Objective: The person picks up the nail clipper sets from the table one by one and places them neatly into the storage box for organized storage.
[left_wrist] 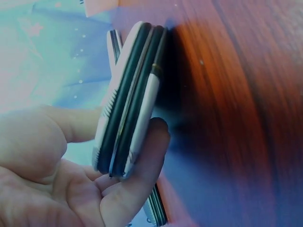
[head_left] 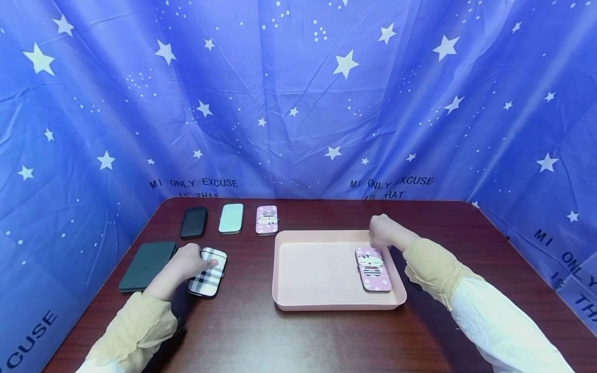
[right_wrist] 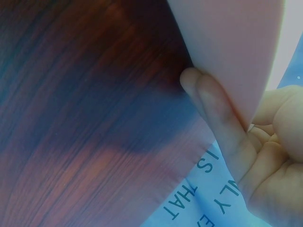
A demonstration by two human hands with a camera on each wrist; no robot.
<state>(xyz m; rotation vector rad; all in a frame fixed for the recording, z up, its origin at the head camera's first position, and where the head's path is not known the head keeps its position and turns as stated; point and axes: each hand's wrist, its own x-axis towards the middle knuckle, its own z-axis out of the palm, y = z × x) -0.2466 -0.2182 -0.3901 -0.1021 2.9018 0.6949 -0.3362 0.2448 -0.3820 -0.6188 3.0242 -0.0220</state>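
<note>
1 case (head_left: pixel 208 276) in left hand (head_left: pixel 186 262), right hand (head_left: pixel 386 231) apparently gripping tray (head_left: pixel 314 272)

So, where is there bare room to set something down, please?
Free: the table between the plaid case and the tray, and inside the tray, left of its pink case. Crowded: around the left hand, beside the dark green case.

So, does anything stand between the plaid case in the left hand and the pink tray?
Nothing visible does: in the head view, only tabletop separates the plaid case from the pink tray. A pink patterned case lies inside, toward the right end.
</note>
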